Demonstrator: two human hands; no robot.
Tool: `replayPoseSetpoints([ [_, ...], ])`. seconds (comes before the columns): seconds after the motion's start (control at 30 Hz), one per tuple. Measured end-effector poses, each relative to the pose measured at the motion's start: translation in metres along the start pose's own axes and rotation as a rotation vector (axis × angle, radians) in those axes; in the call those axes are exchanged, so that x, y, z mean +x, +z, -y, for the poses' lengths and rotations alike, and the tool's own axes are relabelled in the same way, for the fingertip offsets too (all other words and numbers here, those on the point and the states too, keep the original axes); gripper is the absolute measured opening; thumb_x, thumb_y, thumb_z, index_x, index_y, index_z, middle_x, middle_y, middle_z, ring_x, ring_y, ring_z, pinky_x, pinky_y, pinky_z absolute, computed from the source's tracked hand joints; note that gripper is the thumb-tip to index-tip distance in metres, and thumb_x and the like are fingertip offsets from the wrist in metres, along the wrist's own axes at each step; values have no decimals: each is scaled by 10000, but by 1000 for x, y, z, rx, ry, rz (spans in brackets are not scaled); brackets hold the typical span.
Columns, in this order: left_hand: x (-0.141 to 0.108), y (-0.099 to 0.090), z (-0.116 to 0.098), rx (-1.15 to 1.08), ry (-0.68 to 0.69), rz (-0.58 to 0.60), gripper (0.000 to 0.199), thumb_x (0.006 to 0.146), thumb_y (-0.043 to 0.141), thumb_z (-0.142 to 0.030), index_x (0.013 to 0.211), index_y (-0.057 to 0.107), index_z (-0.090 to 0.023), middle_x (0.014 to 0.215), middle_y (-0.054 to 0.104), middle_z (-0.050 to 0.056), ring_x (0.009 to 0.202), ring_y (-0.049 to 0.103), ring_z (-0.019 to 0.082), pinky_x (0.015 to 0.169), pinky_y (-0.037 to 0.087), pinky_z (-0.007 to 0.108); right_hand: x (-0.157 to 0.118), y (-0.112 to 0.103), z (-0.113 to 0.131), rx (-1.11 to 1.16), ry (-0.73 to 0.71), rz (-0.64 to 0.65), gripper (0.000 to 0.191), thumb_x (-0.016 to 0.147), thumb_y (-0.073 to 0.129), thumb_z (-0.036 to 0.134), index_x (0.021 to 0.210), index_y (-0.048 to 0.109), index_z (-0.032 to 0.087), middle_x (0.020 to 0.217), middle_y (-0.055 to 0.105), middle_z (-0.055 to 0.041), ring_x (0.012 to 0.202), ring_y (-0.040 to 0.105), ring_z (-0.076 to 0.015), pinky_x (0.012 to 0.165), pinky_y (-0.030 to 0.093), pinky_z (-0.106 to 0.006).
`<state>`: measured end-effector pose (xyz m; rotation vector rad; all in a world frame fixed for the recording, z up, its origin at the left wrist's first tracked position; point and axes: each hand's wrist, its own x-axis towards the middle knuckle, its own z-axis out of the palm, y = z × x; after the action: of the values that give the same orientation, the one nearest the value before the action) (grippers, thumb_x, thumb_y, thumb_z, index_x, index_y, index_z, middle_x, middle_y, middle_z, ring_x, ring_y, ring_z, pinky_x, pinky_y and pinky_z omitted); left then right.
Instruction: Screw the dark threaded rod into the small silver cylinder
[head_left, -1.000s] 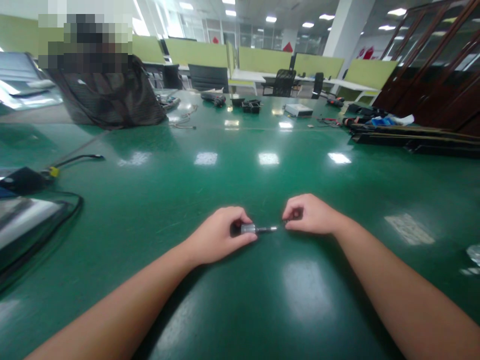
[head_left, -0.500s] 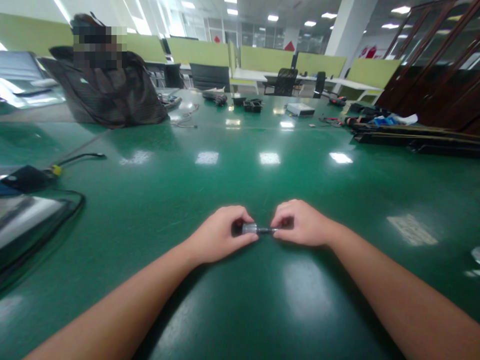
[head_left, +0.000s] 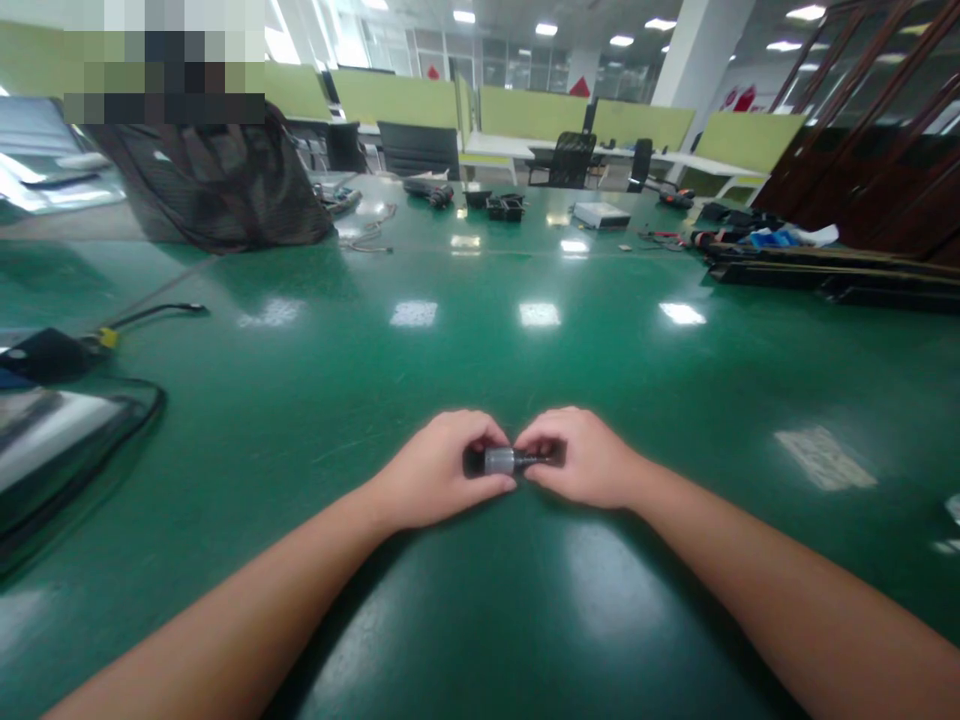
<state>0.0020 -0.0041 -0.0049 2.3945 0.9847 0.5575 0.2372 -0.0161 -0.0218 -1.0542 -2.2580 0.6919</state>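
Low over the green table (head_left: 480, 600), a small grey cylinder (head_left: 499, 460) with a dark left end lies level between my hands. A thin dark shaft sticks out of its right side. My left hand (head_left: 442, 470) pinches the cylinder between thumb and fingers. The thumb and fingers of my right hand (head_left: 581, 457) close round the shaft, right beside the cylinder. Part of the shaft is hidden by these fingers, and the object's exact kind is too small to tell.
At the left edge lie a flat glossy device with a black cable (head_left: 154, 400) and a black plug lead (head_left: 161, 312). A large dark bag (head_left: 225, 190) stands farther back. Black rails (head_left: 832, 280) lie at right; a white box (head_left: 601, 215) and small dark parts (head_left: 505, 207) sit behind.
My right hand has slid left along the shaft, up close to the cylinder and my left hand. My left hand has barely moved.
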Motion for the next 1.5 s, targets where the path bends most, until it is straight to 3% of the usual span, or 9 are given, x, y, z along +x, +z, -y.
replayPoseSetpoints([
  [0.27,0,-1,1,-12,-1,5,232,877,718,-418,959,699,-201,895,714,21,795,645,180,735,472,298,1,1,0,-39,-26,6,107,807,750,159,907,748,197,861,748,-11,785,660,-158,801,456,-308],
  [0.6,0,-1,2,-16,-18,6,211,821,763,-366,943,696,-207,889,719,10,805,653,186,747,470,300,0,3,0,-103,-99,-23,150,825,746,195,974,757,208,889,763,-19,834,672,-184,831,445,-332],
  [1.5,0,-1,4,-20,1,5,210,812,774,-367,915,690,-205,880,713,16,793,648,188,742,470,298,2,-1,0,-75,-163,-8,64,776,759,171,822,735,210,825,764,-16,788,677,-186,800,461,-327],
])
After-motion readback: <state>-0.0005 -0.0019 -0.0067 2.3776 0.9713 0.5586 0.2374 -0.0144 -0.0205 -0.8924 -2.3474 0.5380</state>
